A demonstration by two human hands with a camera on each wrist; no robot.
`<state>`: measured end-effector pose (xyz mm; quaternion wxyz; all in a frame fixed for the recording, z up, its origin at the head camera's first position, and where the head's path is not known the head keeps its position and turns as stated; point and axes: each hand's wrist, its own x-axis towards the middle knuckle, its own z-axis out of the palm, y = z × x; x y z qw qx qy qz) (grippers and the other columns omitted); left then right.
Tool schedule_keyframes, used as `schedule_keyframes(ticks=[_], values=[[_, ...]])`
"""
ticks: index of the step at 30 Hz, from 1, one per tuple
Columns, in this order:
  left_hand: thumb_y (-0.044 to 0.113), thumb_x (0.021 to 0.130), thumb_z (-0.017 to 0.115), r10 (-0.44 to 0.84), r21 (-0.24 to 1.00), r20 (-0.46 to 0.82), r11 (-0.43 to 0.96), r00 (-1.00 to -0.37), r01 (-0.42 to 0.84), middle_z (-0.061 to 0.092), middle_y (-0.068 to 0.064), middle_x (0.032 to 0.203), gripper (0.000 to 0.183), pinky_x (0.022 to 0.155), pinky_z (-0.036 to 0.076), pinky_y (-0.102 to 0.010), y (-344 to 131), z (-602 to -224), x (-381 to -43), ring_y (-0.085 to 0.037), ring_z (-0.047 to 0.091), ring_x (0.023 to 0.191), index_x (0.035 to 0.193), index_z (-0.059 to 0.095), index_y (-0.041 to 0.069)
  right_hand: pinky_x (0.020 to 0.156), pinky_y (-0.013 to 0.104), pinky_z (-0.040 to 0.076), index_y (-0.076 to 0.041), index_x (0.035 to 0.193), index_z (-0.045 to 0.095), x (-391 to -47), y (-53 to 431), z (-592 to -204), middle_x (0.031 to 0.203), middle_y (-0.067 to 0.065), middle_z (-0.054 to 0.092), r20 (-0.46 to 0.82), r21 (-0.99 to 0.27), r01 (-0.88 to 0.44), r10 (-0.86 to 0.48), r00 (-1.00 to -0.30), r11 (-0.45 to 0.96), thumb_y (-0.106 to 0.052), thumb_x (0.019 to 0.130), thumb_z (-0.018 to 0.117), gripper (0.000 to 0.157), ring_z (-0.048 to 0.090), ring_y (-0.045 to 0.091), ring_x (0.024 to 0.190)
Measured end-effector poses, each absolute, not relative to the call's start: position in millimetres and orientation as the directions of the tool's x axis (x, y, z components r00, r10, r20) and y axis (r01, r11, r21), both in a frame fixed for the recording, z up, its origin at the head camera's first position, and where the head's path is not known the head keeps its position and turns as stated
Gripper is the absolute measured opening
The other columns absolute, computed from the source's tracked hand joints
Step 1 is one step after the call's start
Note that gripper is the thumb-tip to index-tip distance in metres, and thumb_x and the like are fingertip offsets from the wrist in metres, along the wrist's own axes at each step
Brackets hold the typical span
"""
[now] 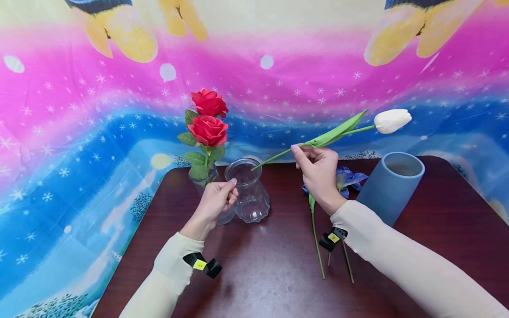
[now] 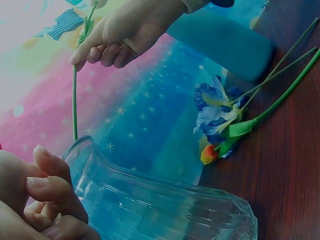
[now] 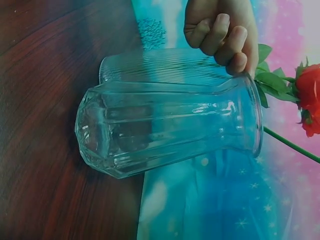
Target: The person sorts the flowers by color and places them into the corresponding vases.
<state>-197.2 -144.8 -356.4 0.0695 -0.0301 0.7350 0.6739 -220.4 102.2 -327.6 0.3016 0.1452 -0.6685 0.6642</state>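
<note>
In my right hand [image 1: 320, 170] I pinch the green stem of a white tulip [image 1: 393, 121]; its blossom points to the right and its stem slants down leftward. The bare stem end lies at the mouth of a clear glass vase [image 1: 253, 201] with a faceted base. My left hand [image 1: 214, 201], fingers curled, is at the near left of that vase's rim and seems to pinch it; the contact is partly hidden. In the right wrist view, the left hand [image 3: 220, 35] meets the rim from above.
Red roses [image 1: 208, 130] stand in a second glass vase [image 1: 227, 217] behind my left hand. A blue-grey vase [image 1: 391, 190] stands at the right. Near it lie blue flowers [image 2: 215, 112] and an orange tulip [image 2: 209, 154], stems toward me. A printed cloth [image 1: 278, 101] hangs behind the table [image 1: 258, 274].
</note>
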Motion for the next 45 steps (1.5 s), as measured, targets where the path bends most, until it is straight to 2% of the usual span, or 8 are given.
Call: schedule_keyframes(ticks=[10, 14, 17, 22, 27, 34, 40, 45], values=[[0.026, 0.106, 0.050, 0.055, 0.987, -0.140, 0.083, -0.989, -0.135, 0.049, 0.008, 0.050, 0.043, 0.043, 0.029, -0.016, -145.4, -356.6, -197.6, -0.002, 0.038, 0.044, 0.068, 0.058, 0.008, 0.051, 0.021, 0.031, 0.007, 0.095, 0.076, -227.1, 92.6, -322.1, 0.057, -0.006, 0.058, 0.581, -0.814, -0.569, 0.148, -0.800, 0.116, -0.009, 0.096, 0.069, 0.017, 0.050, 0.006, 0.053], [0.026, 0.106, 0.050, 0.054, 0.987, -0.142, 0.082, -0.988, -0.137, 0.049, 0.008, 0.050, 0.043, 0.043, 0.029, -0.016, -145.6, -356.9, -197.4, -0.002, 0.038, 0.044, 0.067, 0.059, 0.009, 0.053, 0.020, 0.032, 0.010, 0.098, 0.074, -230.2, 89.3, -323.1, 0.056, -0.005, 0.057, 0.572, -0.820, -0.558, 0.132, -0.810, 0.125, -0.006, 0.095, 0.069, 0.017, 0.050, 0.005, 0.053], [0.026, 0.106, 0.050, 0.056, 0.987, -0.141, 0.083, -0.988, -0.136, 0.050, 0.008, 0.050, 0.044, 0.043, 0.030, -0.016, -145.5, -357.1, -197.6, -0.002, 0.039, 0.045, 0.067, 0.059, 0.010, 0.054, 0.020, 0.034, 0.008, 0.099, 0.075, -232.1, 87.7, -324.6, 0.056, -0.004, 0.057, 0.565, -0.824, -0.552, 0.119, -0.816, 0.125, -0.007, 0.094, 0.070, 0.017, 0.051, 0.007, 0.054], [0.027, 0.106, 0.050, 0.059, 0.987, -0.141, 0.085, -0.988, -0.136, 0.050, 0.008, 0.050, 0.043, 0.044, 0.030, -0.016, -146.0, -358.0, -198.3, -0.002, 0.038, 0.045, 0.067, 0.059, 0.009, 0.058, 0.021, 0.038, 0.003, 0.097, 0.077, -232.6, 84.4, -323.4, 0.058, 0.006, 0.058, 0.555, -0.829, -0.542, 0.088, -0.827, 0.140, -0.014, 0.095, 0.071, 0.018, 0.052, 0.011, 0.056], [0.027, 0.106, 0.051, 0.061, 0.987, -0.142, 0.083, -0.988, -0.137, 0.050, 0.008, 0.050, 0.043, 0.044, 0.030, -0.016, -146.0, -359.0, -198.7, -0.002, 0.038, 0.045, 0.067, 0.059, 0.009, 0.060, 0.023, 0.039, 0.002, 0.096, 0.077, -231.2, 82.7, -322.3, 0.061, 0.019, 0.058, 0.565, -0.819, -0.551, 0.063, -0.823, 0.161, -0.018, 0.096, 0.070, 0.022, 0.050, 0.010, 0.055], [0.027, 0.106, 0.051, 0.066, 0.988, -0.140, 0.079, -0.988, -0.134, 0.050, 0.008, 0.050, 0.043, 0.043, 0.030, -0.016, -146.2, -359.8, -199.1, -0.002, 0.038, 0.045, 0.068, 0.058, 0.009, 0.064, 0.022, 0.044, 0.004, 0.096, 0.076, -231.2, 78.8, -322.4, 0.060, 0.016, 0.058, 0.564, -0.819, -0.550, 0.056, -0.824, 0.162, -0.016, 0.095, 0.071, 0.021, 0.052, 0.015, 0.056], [0.027, 0.106, 0.051, 0.066, 0.988, -0.137, 0.082, -0.988, -0.132, 0.050, 0.008, 0.051, 0.043, 0.044, 0.030, -0.016, -146.2, -359.9, -199.1, -0.003, 0.038, 0.045, 0.068, 0.059, 0.009, 0.063, 0.022, 0.042, 0.001, 0.095, 0.077, -232.7, 76.0, -323.9, 0.060, 0.016, 0.058, 0.557, -0.821, -0.543, 0.040, -0.830, 0.178, -0.017, 0.095, 0.071, 0.019, 0.050, 0.009, 0.055], [0.026, 0.106, 0.050, 0.068, 0.988, -0.140, 0.074, -0.988, -0.135, 0.049, 0.007, 0.051, 0.043, 0.043, 0.030, -0.016, -146.0, -359.5, -198.9, -0.003, 0.038, 0.045, 0.067, 0.058, 0.010, 0.063, 0.023, 0.039, 0.000, 0.090, 0.077, -233.1, 72.7, -323.7, 0.059, 0.018, 0.059, 0.551, -0.814, -0.535, 0.013, -0.834, 0.225, -0.018, 0.096, 0.070, 0.020, 0.047, 0.011, 0.053]])
